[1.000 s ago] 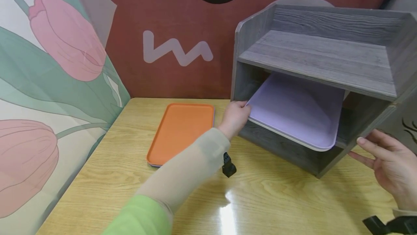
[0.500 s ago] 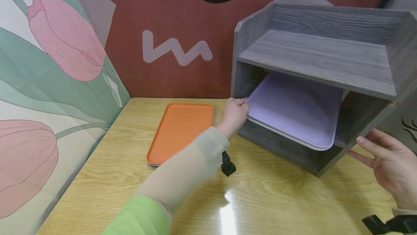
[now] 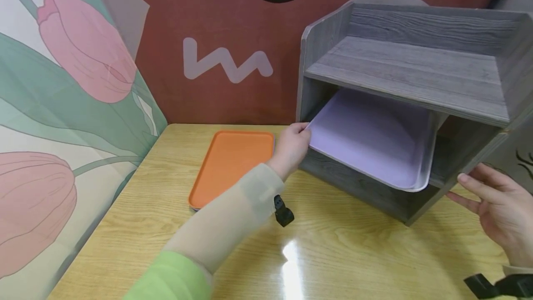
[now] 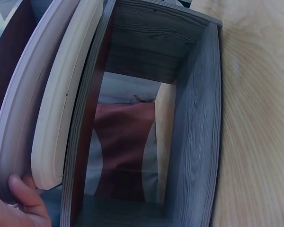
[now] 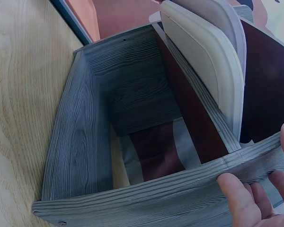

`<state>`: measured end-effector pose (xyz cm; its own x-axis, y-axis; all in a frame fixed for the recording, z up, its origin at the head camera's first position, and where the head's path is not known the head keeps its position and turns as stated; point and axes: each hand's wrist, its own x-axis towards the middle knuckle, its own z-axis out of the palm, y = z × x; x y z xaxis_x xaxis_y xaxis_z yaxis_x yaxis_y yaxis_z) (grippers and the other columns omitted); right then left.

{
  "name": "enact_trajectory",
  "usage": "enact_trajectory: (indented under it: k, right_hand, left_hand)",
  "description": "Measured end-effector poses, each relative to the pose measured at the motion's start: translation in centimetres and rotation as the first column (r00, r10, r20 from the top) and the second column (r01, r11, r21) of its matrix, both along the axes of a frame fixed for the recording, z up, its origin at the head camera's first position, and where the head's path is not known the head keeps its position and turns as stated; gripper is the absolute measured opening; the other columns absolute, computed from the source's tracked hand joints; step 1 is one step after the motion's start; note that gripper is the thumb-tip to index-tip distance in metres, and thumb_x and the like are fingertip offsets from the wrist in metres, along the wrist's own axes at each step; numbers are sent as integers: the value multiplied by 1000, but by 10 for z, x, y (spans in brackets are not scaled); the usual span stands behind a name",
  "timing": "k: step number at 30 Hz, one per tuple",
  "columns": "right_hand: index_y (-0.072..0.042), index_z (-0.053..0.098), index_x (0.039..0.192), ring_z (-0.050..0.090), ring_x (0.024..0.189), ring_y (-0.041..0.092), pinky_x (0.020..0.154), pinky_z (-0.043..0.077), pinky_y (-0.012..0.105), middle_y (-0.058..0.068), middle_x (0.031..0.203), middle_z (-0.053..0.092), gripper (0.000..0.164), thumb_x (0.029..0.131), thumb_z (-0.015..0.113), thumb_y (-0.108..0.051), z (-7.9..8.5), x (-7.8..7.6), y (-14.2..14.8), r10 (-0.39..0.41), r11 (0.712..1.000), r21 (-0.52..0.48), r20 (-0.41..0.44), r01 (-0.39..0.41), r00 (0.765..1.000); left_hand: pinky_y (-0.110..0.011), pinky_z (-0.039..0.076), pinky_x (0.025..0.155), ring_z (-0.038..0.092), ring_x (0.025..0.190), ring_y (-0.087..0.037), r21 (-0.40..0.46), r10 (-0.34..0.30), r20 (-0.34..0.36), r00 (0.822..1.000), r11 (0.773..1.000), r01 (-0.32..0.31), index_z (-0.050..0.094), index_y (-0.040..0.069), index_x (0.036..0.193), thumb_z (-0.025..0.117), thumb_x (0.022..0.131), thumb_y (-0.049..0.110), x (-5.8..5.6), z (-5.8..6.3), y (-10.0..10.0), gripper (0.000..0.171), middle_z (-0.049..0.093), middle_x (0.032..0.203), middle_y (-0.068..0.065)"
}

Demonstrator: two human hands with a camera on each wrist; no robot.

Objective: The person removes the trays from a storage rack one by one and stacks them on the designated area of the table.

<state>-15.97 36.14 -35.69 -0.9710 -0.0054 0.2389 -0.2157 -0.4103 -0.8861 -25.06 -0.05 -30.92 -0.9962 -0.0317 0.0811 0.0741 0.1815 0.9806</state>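
Observation:
A lilac tray (image 3: 366, 138) juts out of the middle compartment of a grey wooden shelf unit (image 3: 410, 78). My left hand (image 3: 290, 150) pinches its left front corner, with the thumb (image 4: 26, 191) seen in the left wrist view. Just below it a cream tray (image 4: 61, 113) lies on the shelf board, also reaching past the front edge. A narrow gap shows between the two trays in that view. On the unit's right side, my right hand (image 3: 495, 212) touches the outside of the side panel (image 5: 180, 182) with extended fingers.
An orange tray (image 3: 233, 163) lies on the wooden table (image 3: 350, 254) left of the unit, with a purplish edge showing beneath it. A red patterned backdrop (image 3: 225, 101) stands behind. The shelf's lower compartment (image 4: 128, 151) is under the trays.
My left hand has shifted left and slightly up, moving the lilac tray with it. More of the cream tray's right rim now shows. The right hand stays at the side panel.

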Motion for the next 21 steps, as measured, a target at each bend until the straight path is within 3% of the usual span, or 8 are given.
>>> enact_trajectory:
  k: [4,10,16,21]
  right_hand:
    - [1,67,102,55,92,10,67,57,33,0,95,56,32,93,42,18,0,0,0,-3,1000,-3,3,3,1000]
    - [1,67,105,56,92,10,67,57,34,1,96,57,33,94,42,18,1,1,-1,6,1000,-22,7,-6,1000]
    - [0,67,111,57,92,10,67,57,33,0,97,57,35,94,42,17,2,1,-1,-1,1000,-6,9,1,1000]
    - [1,68,109,58,91,10,67,57,33,1,96,57,34,93,42,18,2,1,-2,-9,1000,-17,9,10,1000]
  left_hand:
    - [-24,42,56,55,69,-19,52,-15,32,999,999,13,62,2,126,46,100,16,2,-2,-2,34,67,97,-7]
    - [-24,42,58,50,68,-13,62,-42,81,996,997,37,54,5,137,44,102,22,7,-6,-5,39,63,118,-7]
    - [-21,37,49,41,52,-11,127,-58,56,997,991,50,51,3,139,42,102,17,15,-9,-9,40,62,113,-12]
    - [-21,37,49,41,53,-10,176,-46,42,998,984,38,52,5,138,43,102,15,22,-10,-13,39,60,114,-13]
